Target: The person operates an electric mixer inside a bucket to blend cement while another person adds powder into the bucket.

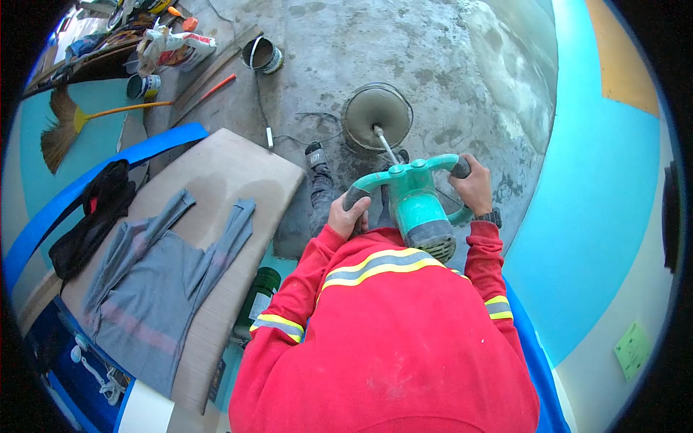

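Note:
My left hand (349, 216) is wrapped round the dark left grip of a green hand-held power mixer (419, 204). On the mixer's other side, my right hand (473, 189) closes round the right grip, with a dark watch at the wrist. From the mixer a metal shaft (387, 146) runs down at a slant into a round bucket (412, 114). Smooth grey mix (368, 115) fills the bucket, and the shaft's lower end is hidden in it. My shoes are close by the bucket.
A grey shirt (155, 270) lies on a board-topped table (238, 155) at left, beside a dark garment (97, 209). A cable crosses the concrete floor (426, 50). A white-handled pail (268, 56), long strips and a broom (68, 123) are at upper left. A turquoise wall (585, 216) stands at right.

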Available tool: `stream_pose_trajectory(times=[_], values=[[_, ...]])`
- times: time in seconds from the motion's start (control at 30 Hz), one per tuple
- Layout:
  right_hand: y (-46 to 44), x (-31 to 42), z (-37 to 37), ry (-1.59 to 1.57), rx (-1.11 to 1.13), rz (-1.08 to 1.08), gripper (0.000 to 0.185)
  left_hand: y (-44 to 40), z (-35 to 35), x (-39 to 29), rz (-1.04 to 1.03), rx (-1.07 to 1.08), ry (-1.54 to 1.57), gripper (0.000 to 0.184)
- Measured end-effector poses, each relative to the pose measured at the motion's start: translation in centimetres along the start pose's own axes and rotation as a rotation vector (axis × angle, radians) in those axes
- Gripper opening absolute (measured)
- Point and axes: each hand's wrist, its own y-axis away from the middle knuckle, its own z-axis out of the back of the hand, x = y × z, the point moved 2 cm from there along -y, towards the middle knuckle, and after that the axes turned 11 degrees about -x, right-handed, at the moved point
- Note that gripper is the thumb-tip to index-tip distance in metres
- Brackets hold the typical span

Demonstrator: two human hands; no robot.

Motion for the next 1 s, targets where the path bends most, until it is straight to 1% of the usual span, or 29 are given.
stream_pose_trajectory(times=[0.1,0.2,0.3,0.4,0.5,0.6,0.7,0.8,1.0], values=[[-0.1,0.0,0.0,0.005,-0.008,0.007,0.037,-0.2,0.1,0.2,-0.031,0.020,0.032,0.031],[-0.1,0.2,0.0,0.011,-0.003,0.007,0.037,-0.3,0.4,0.5,-0.014,0.039,0.066,0.031],[-0.3,0.2,0.0,0.018,-0.005,0.002,0.037,-0.4,0.5,0.7,0.014,0.071,0.137,0.035],[-0.2,0.3,0.0,0.024,-0.006,0.019,0.037,-0.7,1.0,0.8,0.018,0.167,0.174,0.042],[-0.2,0.3,0.0,0.037,-0.006,0.015,0.038,-1.2,1.4,1.2,0.073,0.217,0.177,0.055],[-0.1,0.5,0.2,0.008,-0.003,0.015,0.039,-1.2,1.4,0.7,0.148,0.228,0.284,0.059],[0.0,-0.1,0.0,0.037,-0.022,0.008,0.039,-1.5,1.6,0.6,0.159,0.275,0.305,0.062],[0.1,-0.1,0.0,-0.017,-0.031,0.018,0.040,-1.6,1.6,0.4,0.183,0.308,0.353,0.062],[0.2,-0.3,0.0,-0.017,-0.037,0.039,0.040,-2.0,1.6,0.1,0.136,0.347,0.292,0.059]])
